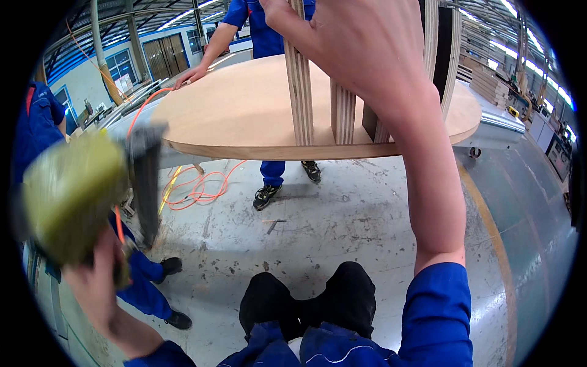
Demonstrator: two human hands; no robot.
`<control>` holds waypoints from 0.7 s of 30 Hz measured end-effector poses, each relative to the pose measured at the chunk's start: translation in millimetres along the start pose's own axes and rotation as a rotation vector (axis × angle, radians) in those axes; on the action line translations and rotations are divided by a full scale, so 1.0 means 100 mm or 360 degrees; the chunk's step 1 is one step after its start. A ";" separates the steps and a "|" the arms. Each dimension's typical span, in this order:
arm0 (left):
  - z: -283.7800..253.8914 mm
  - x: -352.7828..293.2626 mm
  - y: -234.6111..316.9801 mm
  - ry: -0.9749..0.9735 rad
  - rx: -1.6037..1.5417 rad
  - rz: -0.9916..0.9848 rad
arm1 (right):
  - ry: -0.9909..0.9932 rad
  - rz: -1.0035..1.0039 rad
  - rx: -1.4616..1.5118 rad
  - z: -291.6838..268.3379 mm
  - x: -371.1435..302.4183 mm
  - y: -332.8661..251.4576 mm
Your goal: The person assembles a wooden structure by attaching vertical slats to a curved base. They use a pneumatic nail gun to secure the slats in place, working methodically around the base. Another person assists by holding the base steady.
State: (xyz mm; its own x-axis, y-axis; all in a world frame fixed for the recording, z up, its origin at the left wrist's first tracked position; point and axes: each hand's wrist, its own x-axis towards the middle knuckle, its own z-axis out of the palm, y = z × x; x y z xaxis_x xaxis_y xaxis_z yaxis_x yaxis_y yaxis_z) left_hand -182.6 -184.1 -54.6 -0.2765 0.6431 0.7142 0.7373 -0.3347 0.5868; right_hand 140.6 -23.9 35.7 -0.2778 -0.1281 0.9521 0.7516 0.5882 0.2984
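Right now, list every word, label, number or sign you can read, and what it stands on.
No text can be read.
Yellow-green tool in the left hand: blurred; any lettering is illegible.
Blue jacket of the person at far left: any marking is too small to read.

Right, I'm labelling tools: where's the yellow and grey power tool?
The power tool is at the head view's left, held in the left hand, left of the pale brown rounded wooden board.
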 end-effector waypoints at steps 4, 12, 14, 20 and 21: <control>0.39 -0.90 -0.49 -0.0360 -0.0751 -0.0517 | -0.0003 -0.0067 -0.0242 0.04 -0.06 -0.01; 2.09 -1.13 -0.54 -0.1008 -0.2446 -0.1176 | -0.0134 -0.0031 -0.0203 -0.05 -0.04 -0.06; 2.39 -1.08 -0.44 -0.0980 -0.2788 -0.1303 | -0.0113 -0.0088 -0.0196 -0.10 -0.06 -0.01; 2.83 -1.18 -0.19 -0.1018 -0.3931 -0.1680 | 0.0126 -0.0159 -0.0070 0.03 -0.08 -0.06; 2.90 -1.20 -0.09 -0.1073 -0.4131 -0.1724 | 0.0067 -0.0074 -0.0095 -0.01 -0.09 -0.11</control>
State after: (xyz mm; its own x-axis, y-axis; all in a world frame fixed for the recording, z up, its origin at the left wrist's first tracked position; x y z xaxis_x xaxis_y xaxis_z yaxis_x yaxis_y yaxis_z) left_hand 22.3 -58.4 -256.1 0.5085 0.7851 0.3536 -0.8055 0.5788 -0.1269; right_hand 135.6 -30.1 24.3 -0.2886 -0.1882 0.9388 0.7732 0.5325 0.3445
